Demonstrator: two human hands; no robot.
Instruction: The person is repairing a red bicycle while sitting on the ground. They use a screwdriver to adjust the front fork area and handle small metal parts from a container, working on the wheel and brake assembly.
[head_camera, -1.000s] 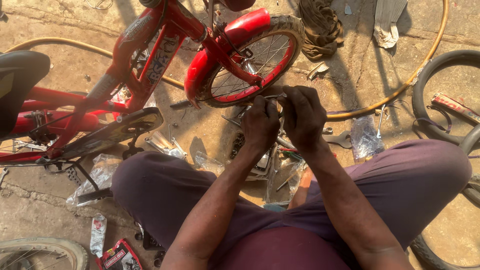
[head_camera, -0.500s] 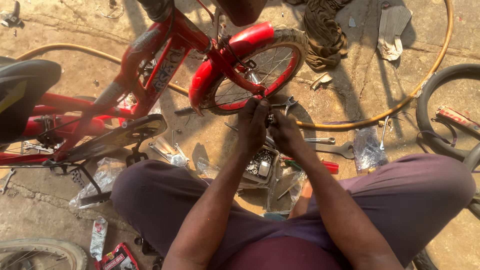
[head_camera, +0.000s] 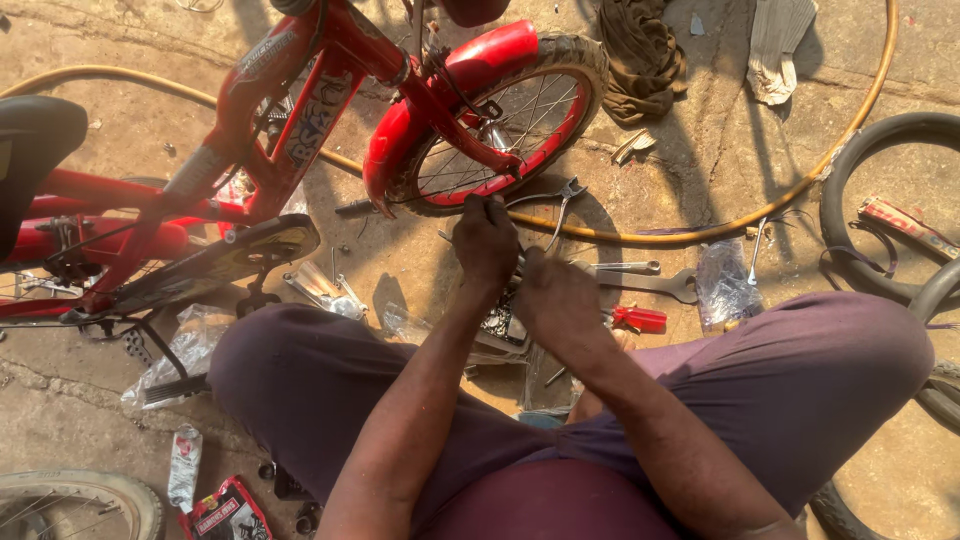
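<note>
I sit on the ground with my knees apart, in purple trousers. My left hand (head_camera: 485, 240) is stretched forward just below the small wheel (head_camera: 500, 130) of a red bicycle (head_camera: 300, 110). Its fingertips are pinched on something small that I cannot make out. My right hand (head_camera: 555, 295) is closed, a little nearer to me and touching the left wrist; its back hides what is in it. Under both hands lies a tray of small metal parts (head_camera: 498, 325).
Pliers (head_camera: 560, 200), two spanners (head_camera: 640, 270) and a red-handled screwdriver (head_camera: 637, 318) lie on the concrete by my right hand. A yellow hose (head_camera: 700, 236) curves behind them. A black tyre (head_camera: 850, 190) lies to the right, cloths (head_camera: 635, 60) farther off, and plastic wrappers (head_camera: 722, 285) are scattered about.
Both hands were together near the wheel. My right hand has drawn back toward my body and the left has shifted slightly left.
</note>
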